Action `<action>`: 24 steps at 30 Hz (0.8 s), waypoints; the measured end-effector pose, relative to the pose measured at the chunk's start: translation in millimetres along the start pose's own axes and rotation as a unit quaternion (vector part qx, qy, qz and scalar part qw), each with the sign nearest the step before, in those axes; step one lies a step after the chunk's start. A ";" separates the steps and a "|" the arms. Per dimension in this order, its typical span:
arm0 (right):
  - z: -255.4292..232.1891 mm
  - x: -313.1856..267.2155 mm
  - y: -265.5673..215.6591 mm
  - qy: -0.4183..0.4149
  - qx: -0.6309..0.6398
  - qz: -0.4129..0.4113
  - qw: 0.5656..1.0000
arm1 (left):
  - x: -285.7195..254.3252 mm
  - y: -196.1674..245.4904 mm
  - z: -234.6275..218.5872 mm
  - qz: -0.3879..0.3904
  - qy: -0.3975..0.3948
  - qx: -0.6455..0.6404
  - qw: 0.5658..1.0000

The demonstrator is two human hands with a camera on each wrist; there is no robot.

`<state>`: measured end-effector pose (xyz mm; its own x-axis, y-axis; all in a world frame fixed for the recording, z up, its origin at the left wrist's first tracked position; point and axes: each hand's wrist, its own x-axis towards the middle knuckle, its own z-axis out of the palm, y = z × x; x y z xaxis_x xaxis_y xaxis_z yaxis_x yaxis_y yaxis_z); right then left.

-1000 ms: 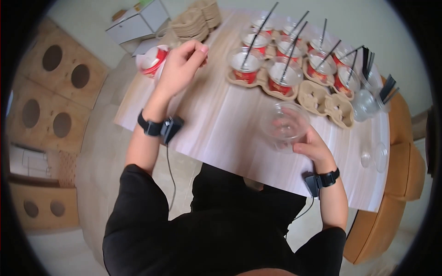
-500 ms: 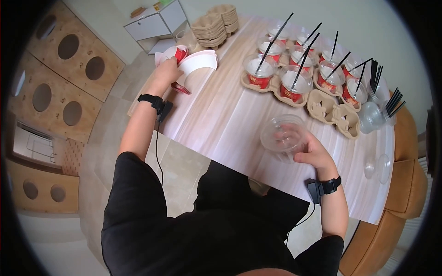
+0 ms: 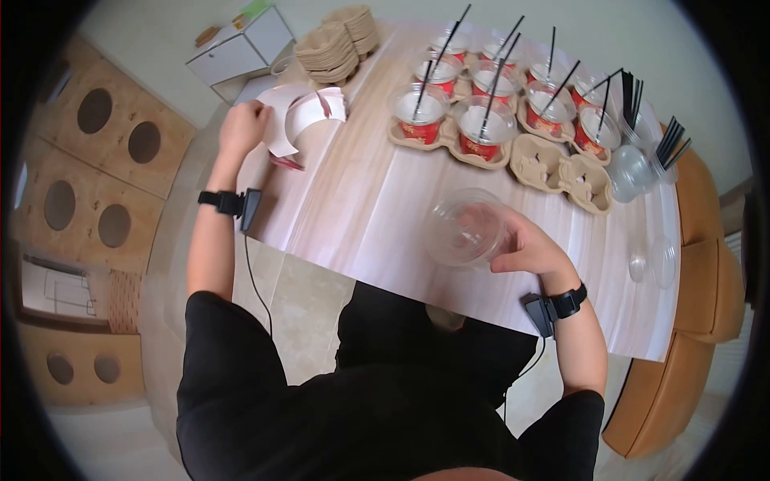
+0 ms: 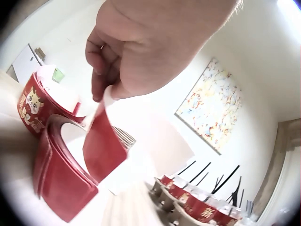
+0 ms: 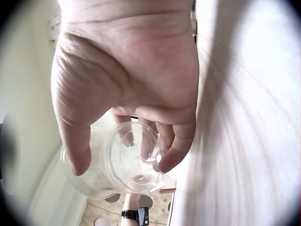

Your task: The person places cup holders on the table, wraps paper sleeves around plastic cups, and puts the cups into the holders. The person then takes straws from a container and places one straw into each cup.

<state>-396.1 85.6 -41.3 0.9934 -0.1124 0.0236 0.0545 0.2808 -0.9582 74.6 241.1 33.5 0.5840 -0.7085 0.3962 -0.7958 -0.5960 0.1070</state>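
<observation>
At the table's left side my left hand (image 3: 241,128) pinches the end of a red paper cup sleeve (image 4: 104,146), white on its inner face. More curved red sleeves (image 4: 63,181) lie below the hand, one printed with a cartoon animal. From above, their white inner faces (image 3: 314,112) show beside my fingers. My right hand (image 3: 536,244) grips a clear plastic cup (image 3: 464,232) near the table's front edge, thumb on one side and fingers round the other. In the right wrist view the cup (image 5: 113,165) looks bare and see-through.
Several red-sleeved cups (image 3: 480,136) with black straws stand in pulp carriers at the back; one carrier (image 3: 553,170) has vacant sockets. Stacked carriers (image 3: 327,54) stand at the back left. Clear cups (image 3: 630,172), black straws (image 3: 674,144) and a clear lid (image 3: 663,263) are at the right.
My left hand has gone from above the table leftward to the sleeves and now holds one by its end. The sleeves lie more spread out. My right hand keeps its grip on the cup.
</observation>
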 end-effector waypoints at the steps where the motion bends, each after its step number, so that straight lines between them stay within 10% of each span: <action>1: 1.0 0.4 -1.1 0.008 0.002 0.001 1.000 | -4.6 10.5 -7.8 0.006 -0.005 -0.004 1.000; 7: 0.1 3.3 1.2 -0.009 -0.044 -0.017 0.999 | -54.4 111.7 -32.9 -0.034 -0.112 -0.313 0.943; 9: 3.4 3.3 -0.4 0.006 0.012 -0.016 1.000 | -67.4 135.5 -20.4 0.113 -0.154 -0.343 0.920; 18: -18.3 -7.1 -1.6 0.084 -0.056 -0.059 0.993 | -79.3 233.8 4.1 0.270 -0.298 -0.381 0.833; 24: -33.6 -13.0 7.2 0.086 0.074 -0.076 0.991 | -72.2 227.9 56.9 0.220 -0.433 -0.587 0.648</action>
<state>-412.0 57.1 -58.1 0.9413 -0.3212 0.1036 0.2293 0.3833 -0.8947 -139.9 134.9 -22.6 -0.2746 -0.9614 0.0172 -0.1924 0.0725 0.9786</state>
